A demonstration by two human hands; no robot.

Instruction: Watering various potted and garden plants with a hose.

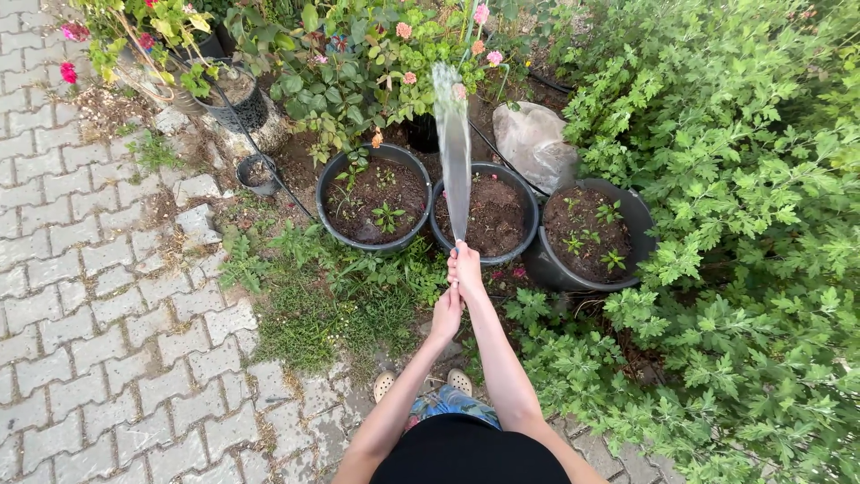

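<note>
Water stream (453, 143) fans flat and upward from right hand (466, 267), fingers closed over a hose end that stays hidden. Left hand (445, 314) just below, gripping; contents can't tell. Stream rises over middle pot (488, 213), between left pot (376, 199) and right pot (591, 235). Grey bag (535, 142) behind, crumpled. Paving (98, 296) left, bush (743, 224) right.

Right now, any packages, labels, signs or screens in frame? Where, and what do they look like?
No labels, signs or screens.
Closest thing to a package: a crumpled plastic bag, pale grey and translucent, lumpy, on the soil behind and between the middle pot and the right pot, against the green bush.
</note>
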